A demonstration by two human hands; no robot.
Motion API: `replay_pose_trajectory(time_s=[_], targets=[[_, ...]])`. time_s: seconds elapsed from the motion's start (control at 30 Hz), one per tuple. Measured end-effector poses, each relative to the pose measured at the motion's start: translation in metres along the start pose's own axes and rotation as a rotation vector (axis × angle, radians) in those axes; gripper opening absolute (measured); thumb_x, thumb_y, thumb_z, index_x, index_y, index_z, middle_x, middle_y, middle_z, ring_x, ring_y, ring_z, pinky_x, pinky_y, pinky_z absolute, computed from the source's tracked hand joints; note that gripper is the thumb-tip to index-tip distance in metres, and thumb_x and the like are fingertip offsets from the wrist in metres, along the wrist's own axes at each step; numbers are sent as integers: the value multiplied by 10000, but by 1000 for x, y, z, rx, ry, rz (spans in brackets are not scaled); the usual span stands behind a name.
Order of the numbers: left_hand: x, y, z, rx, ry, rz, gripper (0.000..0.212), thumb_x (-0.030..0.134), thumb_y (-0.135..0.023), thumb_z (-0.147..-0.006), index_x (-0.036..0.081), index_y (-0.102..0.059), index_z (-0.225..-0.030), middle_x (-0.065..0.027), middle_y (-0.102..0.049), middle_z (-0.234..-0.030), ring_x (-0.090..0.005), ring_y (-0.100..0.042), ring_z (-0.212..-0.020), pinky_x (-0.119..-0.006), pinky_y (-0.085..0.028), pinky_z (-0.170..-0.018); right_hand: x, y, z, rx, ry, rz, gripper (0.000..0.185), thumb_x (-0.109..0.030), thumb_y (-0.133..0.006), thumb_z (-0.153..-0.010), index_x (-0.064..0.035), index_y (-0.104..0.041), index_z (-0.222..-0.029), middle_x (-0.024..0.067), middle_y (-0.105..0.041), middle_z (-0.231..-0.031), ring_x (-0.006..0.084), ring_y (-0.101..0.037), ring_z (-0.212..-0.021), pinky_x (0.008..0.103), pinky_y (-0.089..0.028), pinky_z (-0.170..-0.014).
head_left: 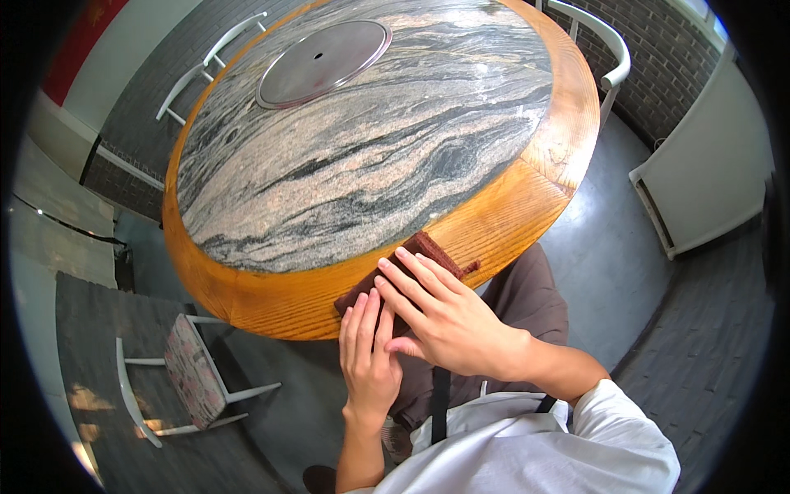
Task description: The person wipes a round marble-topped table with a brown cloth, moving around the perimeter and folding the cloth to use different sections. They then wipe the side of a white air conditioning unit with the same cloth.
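Note:
A folded dark brown cloth [360,288] lies on the wooden rim [278,302] of a round table, along its near side. Flat on top of it rests my right hand [441,312], fingers stretched out and slightly spread. My left hand [370,358] touches the cloth's left end with its fingertips, right beside the other hand. Neither hand curls around the cloth. Stacked folds show at the cloth's right end, where a loose corner hangs out over the wood. Much of its middle is hidden under my fingers.
Grey-and-pink veined stone [370,167] fills the table's centre, with a round metal lid [321,65] set into it. A chair with a patterned seat [194,370] stands at the left. Another white chair [602,46] is behind the table, and a white panel [710,167] stands at right.

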State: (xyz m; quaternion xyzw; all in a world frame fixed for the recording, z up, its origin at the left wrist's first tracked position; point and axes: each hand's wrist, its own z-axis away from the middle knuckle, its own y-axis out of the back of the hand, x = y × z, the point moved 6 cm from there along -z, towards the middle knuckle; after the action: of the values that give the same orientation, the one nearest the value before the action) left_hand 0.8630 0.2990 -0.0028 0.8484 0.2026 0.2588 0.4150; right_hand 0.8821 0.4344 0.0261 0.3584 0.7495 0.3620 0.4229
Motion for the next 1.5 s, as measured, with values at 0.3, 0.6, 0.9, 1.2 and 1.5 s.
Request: replay_pose_trajectory(time_s=[0.3, 0.6, 0.9, 1.2, 1.5], targets=[[-2, 4, -1, 8, 28, 104, 530, -79, -621, -883, -1, -589, -1406, -187, -609, -1442, -373, -547, -1385, -532, -406, -1181, 11, -2, 2, -50, -33, 28, 807, -539, -629, -953, 16, -465, -1515, 208, -410, -1607, 366, -292, -1546, 499, -202, -1279], [-3, 18, -9, 45, -62, 103, 525, -112, -598, -839, 6, -632, -1350, -166, -659, -1367, -351, -634, -1280, -486, -496, -1112, 17, 2, 7, -52, 85, 130, 746, -165, -722, -833, -59, -475, -1529, 155, -444, -1602, 330, -383, -1514, 491, -281, -1253], [-1, 56, -67, -143, -135, 205, 538, -154, -629, -761, 17, -668, -1270, -170, -699, -1271, -364, -680, -1155, -431, -538, -1011, 33, 39, 3, 5, 168, 1, 629, -60, -672, -769, 13, -592, -1389, 208, -652, -1376, 352, -618, -1307, 457, -479, -1129], [-32, 44, -140, -62, -248, 196, 484, -154, -617, -813, 34, -647, -1258, -161, -677, -1344, -358, -626, -1288, -418, -501, -1087, 73, 73, -58, 234, 391, 288, 425, -78, -640, -846, 24, -613, -1258, 215, -677, -1314, 340, -651, -1256, 429, -522, -1082], [-14, -12, -85, -158, -36, 166, 513, -137, -552, -883, 38, -631, -1358, -186, -608, -1435, -381, -545, -1366, -461, -416, -1184, 73, 31, -15, 89, 204, 231, 475, -97, -616, -849, 66, -620, -1296, 243, -652, -1351, 367, -620, -1297, 440, -486, -1124]])
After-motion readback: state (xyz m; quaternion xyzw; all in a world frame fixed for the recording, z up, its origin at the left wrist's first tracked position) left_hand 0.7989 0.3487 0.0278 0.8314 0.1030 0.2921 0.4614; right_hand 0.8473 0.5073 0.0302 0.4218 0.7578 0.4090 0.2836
